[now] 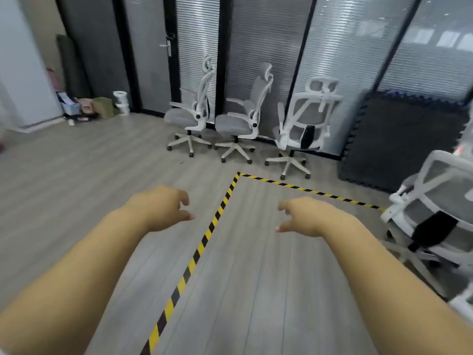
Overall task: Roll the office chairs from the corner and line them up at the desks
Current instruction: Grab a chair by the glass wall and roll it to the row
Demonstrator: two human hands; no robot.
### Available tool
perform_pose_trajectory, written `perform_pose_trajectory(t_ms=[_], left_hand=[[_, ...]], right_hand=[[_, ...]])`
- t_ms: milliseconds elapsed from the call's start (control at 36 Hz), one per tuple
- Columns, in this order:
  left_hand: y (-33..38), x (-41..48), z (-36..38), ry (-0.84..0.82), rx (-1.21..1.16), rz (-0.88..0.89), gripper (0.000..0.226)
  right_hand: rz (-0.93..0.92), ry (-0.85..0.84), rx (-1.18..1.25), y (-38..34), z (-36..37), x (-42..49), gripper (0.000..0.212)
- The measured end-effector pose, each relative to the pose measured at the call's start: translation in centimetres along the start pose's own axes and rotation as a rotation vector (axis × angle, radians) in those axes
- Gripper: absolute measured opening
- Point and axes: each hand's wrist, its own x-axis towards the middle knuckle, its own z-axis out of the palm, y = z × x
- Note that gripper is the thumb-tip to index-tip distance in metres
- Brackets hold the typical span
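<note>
Three white-and-grey office chairs stand in a row along the glass wall: the left chair and the middle chair face left, while the right chair shows its mesh back to me. A fourth chair is close by at the right edge, back towards me. My left hand and my right hand are stretched out over the floor, fingers loosely curled and apart, holding nothing. Both hands are well short of every chair.
Yellow-black tape marks a corner on the wood floor. Dark foam mats lean on the wall at right. Boxes and a white bucket sit by the door at the back left. No desk is in view.
</note>
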Motion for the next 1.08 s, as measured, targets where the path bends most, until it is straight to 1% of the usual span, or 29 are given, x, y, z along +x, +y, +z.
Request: perform_pose_trajectory(t_ms=[278, 417, 583, 722, 806, 917, 1083], left_hand=[[-5.2, 11.1, -2.3, -0.001, -0.036, -0.107, 0.045], [-7.3, 18.8, -3.2, 0.006, -0.024, -0.079, 0.045], [-7.8, 30.0, -5.2, -0.010, 0.024, 0.004, 0.046], [-6.3, 38.8, -7.4, -0.008, 0.055, 0.090, 0.046], [-4.5, 43.4, -8.0, -0.028, 0.058, 0.156, 0.046], [-1.5, 49.5, -8.4, -0.060, 0.067, 0.233, 0.045], [4.3, 59.1, -8.5, -0.058, 0.094, 0.312, 0.044]], right_hand=[[-0.097, -0.013, -0.055, -1.7, -5.4, 14.8, 0.064], [-0.083, -0.033, -0.061, -2.0, -7.2, 21.6, 0.063], [0.003, -0.023, -0.011, -0.5, -10.3, 29.4, 0.063], [0.105, 0.010, 0.045, 2.7, -12.6, 34.7, 0.065], [0.164, -0.005, 0.077, 5.2, -13.5, 36.9, 0.063], [0.239, -0.020, 0.103, 9.0, -14.5, 39.9, 0.062], [0.296, -0.028, 0.130, 16.0, -15.9, 45.7, 0.062]])
